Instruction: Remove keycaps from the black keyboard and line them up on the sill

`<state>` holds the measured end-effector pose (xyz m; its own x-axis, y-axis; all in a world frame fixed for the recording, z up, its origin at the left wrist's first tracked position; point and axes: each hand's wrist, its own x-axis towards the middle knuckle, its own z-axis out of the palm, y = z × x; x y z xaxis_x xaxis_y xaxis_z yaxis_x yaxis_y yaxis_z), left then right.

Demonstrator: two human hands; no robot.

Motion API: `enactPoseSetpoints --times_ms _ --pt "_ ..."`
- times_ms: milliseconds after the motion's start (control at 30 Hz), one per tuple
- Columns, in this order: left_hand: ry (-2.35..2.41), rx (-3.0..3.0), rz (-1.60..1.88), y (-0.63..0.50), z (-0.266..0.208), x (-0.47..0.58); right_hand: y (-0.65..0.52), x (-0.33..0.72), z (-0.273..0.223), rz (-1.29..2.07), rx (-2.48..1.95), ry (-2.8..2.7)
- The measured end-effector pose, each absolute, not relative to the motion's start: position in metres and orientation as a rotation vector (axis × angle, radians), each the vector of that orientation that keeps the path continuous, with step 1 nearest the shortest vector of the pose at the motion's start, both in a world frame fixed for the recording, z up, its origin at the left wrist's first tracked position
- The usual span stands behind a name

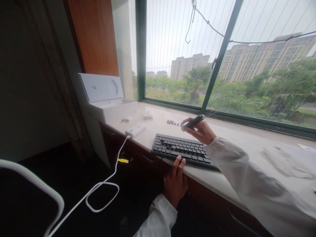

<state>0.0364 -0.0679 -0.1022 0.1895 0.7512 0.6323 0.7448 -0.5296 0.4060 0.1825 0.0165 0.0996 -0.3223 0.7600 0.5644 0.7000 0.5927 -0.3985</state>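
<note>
A black keyboard [181,149] lies near the front edge of the sill-like counter, several of its key places showing dark without caps. My left hand [175,181] reaches up from below, two fingertips resting on the keyboard's front edge; its thumb is hidden. Above the keyboard's far side, my right hand [201,130] is closed around a dark bar-shaped tool [195,121], tilted up to the right. Something small and pale shows at its lower end by the fingertips, too blurred to name. Loose keycaps [172,122] sit in short rows just left of that hand.
An open white box [112,110] stands at the counter's left end. In front of it lies a white device [135,129] with a white cable [116,164] hanging off the edge, tagged yellow. Crumpled clear plastic [288,161] lies at right. A window [177,49] runs behind the counter.
</note>
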Motion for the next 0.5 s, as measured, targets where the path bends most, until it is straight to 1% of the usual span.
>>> enactPoseSetpoints --times_ms 67,167,367,500 --pt "1.510 2.430 1.244 -0.070 -0.098 0.033 0.003 0.191 0.099 0.028 -1.206 -2.082" --pt "1.498 2.450 1.180 -0.074 -0.088 0.028 -0.025 0.211 0.086 -0.015 -1.339 -2.023" --pt "1.438 2.452 1.160 -0.081 -0.057 0.014 -0.068 0.290 0.054 0.115 -1.739 -1.771" --pt "1.497 2.422 1.202 -0.074 -0.022 0.003 -0.063 0.345 0.038 0.093 -1.870 -1.474"
